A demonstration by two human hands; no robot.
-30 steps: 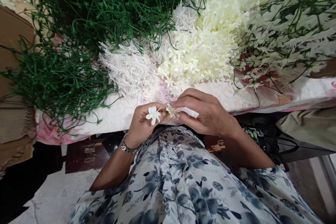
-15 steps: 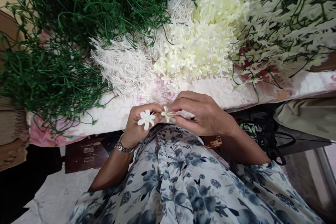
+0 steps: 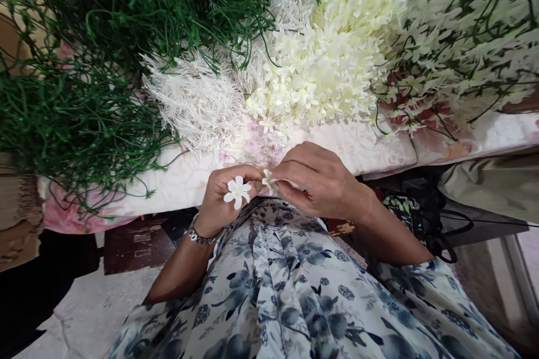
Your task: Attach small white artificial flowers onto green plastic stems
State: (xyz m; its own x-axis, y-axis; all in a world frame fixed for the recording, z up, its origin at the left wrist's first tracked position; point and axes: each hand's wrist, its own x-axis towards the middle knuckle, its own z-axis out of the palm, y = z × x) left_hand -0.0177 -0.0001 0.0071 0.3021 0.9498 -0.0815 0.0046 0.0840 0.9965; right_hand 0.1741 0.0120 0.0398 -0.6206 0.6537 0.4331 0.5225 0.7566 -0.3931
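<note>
My left hand [image 3: 221, 202] is curled shut and holds a small white artificial flower [image 3: 237, 191] between its fingers. My right hand [image 3: 318, 179] pinches a second small white flower [image 3: 268, 179] at its fingertips, touching the left hand's fingers. Both hands meet just above my lap, at the near edge of a cloth-covered table [image 3: 379, 148]. A metal watch [image 3: 199, 235] is on my left wrist.
On the table lie a heap of green wire stems [image 3: 105, 67], a pile of thin white plastic stamens [image 3: 197, 101], a mound of cream flower heads [image 3: 328, 61] and finished white sprigs on green stems [image 3: 463, 39]. Dark objects and cables sit under the table.
The two hands have drawn closer together, the right-hand flower now pressed against the left fingertips. The view has shifted slightly.
</note>
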